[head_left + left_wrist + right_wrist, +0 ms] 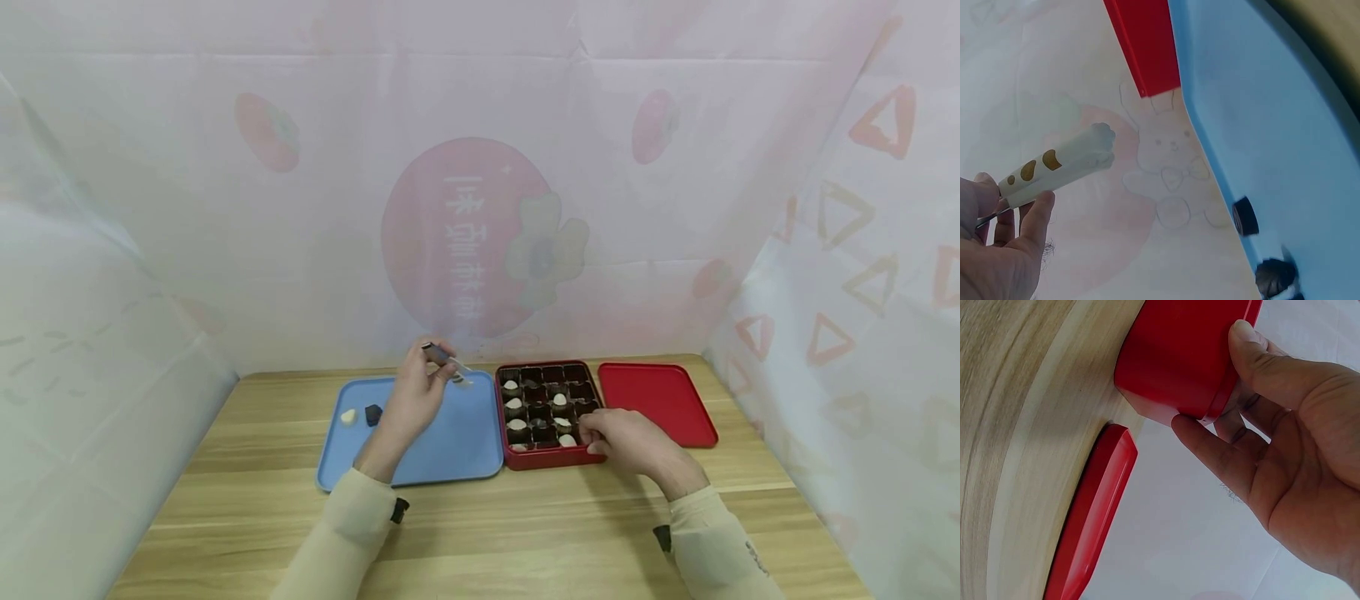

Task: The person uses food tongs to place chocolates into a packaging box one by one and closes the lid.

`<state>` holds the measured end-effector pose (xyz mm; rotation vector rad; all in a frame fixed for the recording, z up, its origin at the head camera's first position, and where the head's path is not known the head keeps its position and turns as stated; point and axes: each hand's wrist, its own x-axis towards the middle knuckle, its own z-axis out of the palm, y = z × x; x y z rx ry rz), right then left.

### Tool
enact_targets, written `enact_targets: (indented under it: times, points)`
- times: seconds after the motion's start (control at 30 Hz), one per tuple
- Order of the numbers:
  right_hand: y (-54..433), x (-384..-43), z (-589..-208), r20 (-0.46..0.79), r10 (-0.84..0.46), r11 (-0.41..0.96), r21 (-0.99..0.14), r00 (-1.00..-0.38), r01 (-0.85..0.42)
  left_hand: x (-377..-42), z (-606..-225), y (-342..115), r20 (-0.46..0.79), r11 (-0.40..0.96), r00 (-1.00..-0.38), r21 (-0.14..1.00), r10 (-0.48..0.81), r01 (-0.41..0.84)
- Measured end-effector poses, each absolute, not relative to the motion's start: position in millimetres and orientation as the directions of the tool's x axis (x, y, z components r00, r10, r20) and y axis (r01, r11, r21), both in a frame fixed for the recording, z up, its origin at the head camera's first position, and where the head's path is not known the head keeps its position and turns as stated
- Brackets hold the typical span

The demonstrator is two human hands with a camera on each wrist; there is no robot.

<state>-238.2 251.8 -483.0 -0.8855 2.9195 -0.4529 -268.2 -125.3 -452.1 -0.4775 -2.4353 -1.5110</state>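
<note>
My left hand [416, 392], raised over the blue tray [457, 454], pinches a small pair of tongs [1063, 165] with pale, paw-shaped ends and brown-gold spots. Nothing shows between the tong tips. My right hand [630, 437] grips the near right corner of the red box [547, 457]; in the right wrist view its thumb lies at the rim and a finger against the side wall. Dark dividers split the box into small compartments. Several hold white chocolates [517, 425], and some seem to hold dark ones. A white chocolate [348, 417] and a dark chocolate [372, 414] lie on the tray's left part.
A red lid [660, 404] lies to the right of the box. The tray stands just left of the box on the wooden table [480, 533]. Printed cloth walls [480, 100] enclose the table at the back and both sides.
</note>
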Motion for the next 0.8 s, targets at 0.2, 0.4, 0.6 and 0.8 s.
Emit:
enact_targets:
  times: [0.2, 0.4, 0.6, 0.8]
  points:
    - [262, -248, -500, 0.082, -0.589, 0.753, -0.305, -0.804, -0.583, -265, -452, -151, 0.408, 0.466, -0.908, 0.787, 0.097, 0.404]
    - [250, -237, -479, 0.015, -0.537, 0.804, -0.294, -0.843, -0.517, -263, -453, -177, 0.446, 0.505, -0.895, 0.767, 0.023, 0.396]
    - [246, -235, -478, -0.01, -0.52, 0.825, -0.267, -0.854, -0.499, -260, -456, -208, 0.422, 0.537, -0.906, 0.773, -0.039, 0.337]
    - [246, -235, -479, -0.021, -0.507, 0.831, -0.276, -0.861, -0.483, -253, -459, -237, 0.391, 0.555, -0.913, 0.787, -0.113, 0.268]
